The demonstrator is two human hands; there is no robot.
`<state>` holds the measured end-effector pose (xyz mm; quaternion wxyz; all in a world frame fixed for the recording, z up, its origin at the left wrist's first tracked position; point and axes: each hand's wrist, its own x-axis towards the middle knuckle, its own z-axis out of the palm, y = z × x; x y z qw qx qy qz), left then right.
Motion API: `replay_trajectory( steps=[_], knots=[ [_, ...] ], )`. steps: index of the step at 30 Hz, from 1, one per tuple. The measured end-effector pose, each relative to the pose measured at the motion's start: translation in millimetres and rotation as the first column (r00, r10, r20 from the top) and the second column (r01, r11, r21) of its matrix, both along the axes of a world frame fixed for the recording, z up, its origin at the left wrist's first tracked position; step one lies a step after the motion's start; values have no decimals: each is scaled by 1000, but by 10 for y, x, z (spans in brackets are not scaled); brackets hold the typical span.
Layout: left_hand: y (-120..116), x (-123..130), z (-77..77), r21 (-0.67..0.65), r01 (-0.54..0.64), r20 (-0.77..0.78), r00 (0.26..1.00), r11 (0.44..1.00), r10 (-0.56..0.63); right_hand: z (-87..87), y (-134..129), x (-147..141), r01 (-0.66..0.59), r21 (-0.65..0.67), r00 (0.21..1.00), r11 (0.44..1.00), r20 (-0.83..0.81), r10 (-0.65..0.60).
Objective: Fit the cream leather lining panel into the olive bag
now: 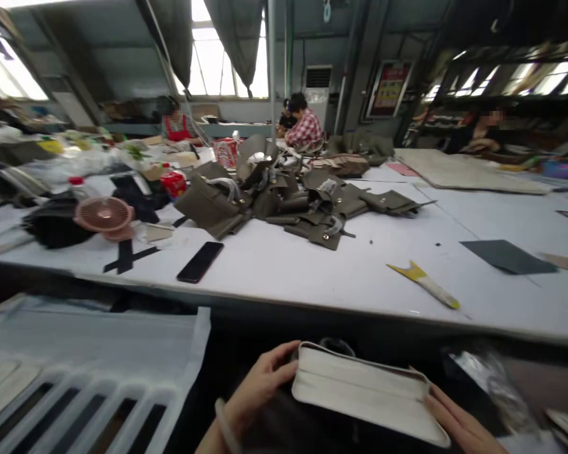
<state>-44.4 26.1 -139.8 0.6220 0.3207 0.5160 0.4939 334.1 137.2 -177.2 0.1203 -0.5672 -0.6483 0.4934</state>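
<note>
The person is holding a pale, boxy piece with rounded corners and a dark edge (366, 394) below the near edge of the bench (312, 284). The left hand (260, 384) is gripping one end, its grip clamped on that end with a band around the wrist; the right hand (459, 419) is pressing against the opposite end, though I cannot tell how far its fingers are closing. On the bench, a dark phone (201, 262) is lying near the edge, with a small pink fan (105, 217) standing farther left. A heap of olive-brown pieces (284, 195) is spreading across the middle, and a yellow-ended tool (423, 284) is resting to its right. A slotted grey-white crate (99, 359) is sitting at lower left, and other people are sitting across the room.
</note>
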Motion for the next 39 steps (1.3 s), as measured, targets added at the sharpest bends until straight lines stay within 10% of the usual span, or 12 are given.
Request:
replay_trajectory(
  steps=[8, 15, 20, 23, 26, 30, 34, 39],
  knots=[
    [43, 75, -63, -33, -21, -74, 997, 999, 18, -128, -38, -17, 38, -117, 980, 992, -191, -60],
    [168, 17, -106, -60, 45, -247, 967, 997, -59, 111, -39, -52, 25, -335, 889, 942, -424, -174],
    [572, 274, 343, -12, 210, -716, 680, 978, -155, 74, 289, -176, 67, -563, 744, 824, -522, -416],
    [824, 507, 554, -70, 340, -833, 497, 938, -242, 214, 524, -333, 110, -357, 868, 927, -420, -265],
    [971, 614, 586, -127, 411, -850, 423, 903, -313, 572, 612, -546, -132, 112, 956, 985, -247, 157],
    [1036, 607, 542, -172, 435, -824, 428, 884, -371, 905, 526, -853, -553, 459, 818, 695, 141, 558],
    [1059, 605, 541, -206, 424, -793, 456, 882, -404, 838, 507, -1091, -767, 493, 633, 411, 474, 612],
    [1060, 618, 515, -208, 455, -791, 442, 866, -423, 763, 604, -1223, -859, 415, 505, 300, 587, 633]
  ],
)
